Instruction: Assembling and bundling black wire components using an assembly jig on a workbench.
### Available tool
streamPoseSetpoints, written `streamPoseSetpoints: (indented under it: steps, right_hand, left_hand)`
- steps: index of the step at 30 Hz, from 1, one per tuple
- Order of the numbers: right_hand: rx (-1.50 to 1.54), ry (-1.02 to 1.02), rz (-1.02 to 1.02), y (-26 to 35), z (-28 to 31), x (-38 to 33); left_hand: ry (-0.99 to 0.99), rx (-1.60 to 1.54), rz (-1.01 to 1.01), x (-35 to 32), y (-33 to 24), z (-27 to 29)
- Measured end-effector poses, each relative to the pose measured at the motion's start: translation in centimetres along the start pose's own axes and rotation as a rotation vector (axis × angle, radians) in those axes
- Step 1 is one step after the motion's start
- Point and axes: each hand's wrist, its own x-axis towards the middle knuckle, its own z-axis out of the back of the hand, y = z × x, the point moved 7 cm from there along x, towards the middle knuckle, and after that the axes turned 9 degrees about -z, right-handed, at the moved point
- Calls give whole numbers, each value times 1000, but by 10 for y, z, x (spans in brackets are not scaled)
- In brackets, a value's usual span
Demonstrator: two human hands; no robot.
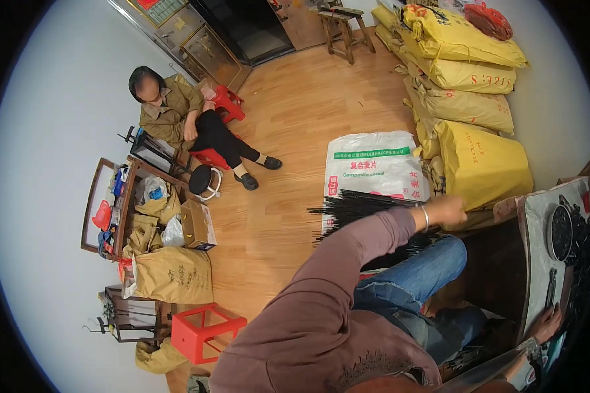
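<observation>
My left hand [447, 212], with a bracelet at the wrist, is raised over the floor between my knee and the yellow sacks [482, 164]. Its fingers are curled in, and anything inside them is hidden. Below my left forearm, a bundle of thin black rods [347, 208] lies across a white woven sack [373, 154]. My right hand [545, 323] rests on the worktable [537, 223] at the right, fingers extended, beside a dark hand tool [551, 287]. A round metal bowl [560, 232] stands farther along, and small black pieces [583, 242] are heaped beside it.
A person [177, 118] sits on a red stool by the left wall. Near them are a black round stool [204, 181], a wooden shelf [130, 203], a cardboard box [197, 224] and a tan sack [174, 272]. A red plastic stool [203, 331] stands closer. A wooden stool [344, 33] is far off.
</observation>
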Motion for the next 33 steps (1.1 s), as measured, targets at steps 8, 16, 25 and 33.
streamPoseSetpoints:
  steps: [8,16,25,33]
  right_hand:
    - [32,-23,73,-9,-14,1]
    - [16,-2,35,-10,-11,2]
    - [26,-19,52,-8,-8,1]
    - [80,-28,50,-1,-1,1]
  left_hand:
    - [151,-45,-95,-55,-21,-101]
    - [38,63,-97,-65,-29,-96]
    - [-75,90,-107,-68,-26,-99]
    - [-119,106,-109,-66,-25,-101]
